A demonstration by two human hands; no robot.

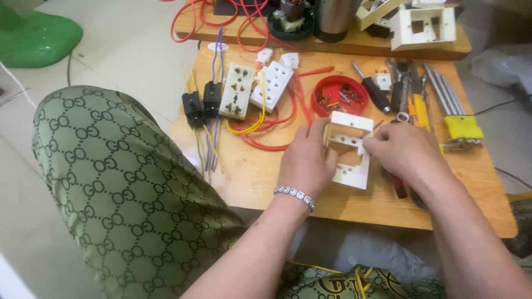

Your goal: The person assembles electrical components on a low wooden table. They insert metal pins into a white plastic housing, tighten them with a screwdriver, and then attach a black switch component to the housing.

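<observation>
My left hand (pixel 306 160), with a beaded bracelet at the wrist, grips the left side of a white plastic socket box (pixel 351 148) that rests on a low wooden table (pixel 249 171). My right hand (pixel 403 150) holds the box's right side, fingers curled on its edge. The box's open frame faces up between both hands. Just beyond it sits a red round lid (pixel 339 95) holding several small screws.
Two white multi-socket plates (pixel 237 91) (pixel 271 84), two black switches (pixel 202 101) and red, yellow and blue wires (pixel 266 127) lie at the left. Screwdrivers, pliers and a yellow-handled tool (pixel 463 126) lie at the right. More white boxes (pixel 424 26) stand behind. My green patterned knee (pixel 111 182) is left.
</observation>
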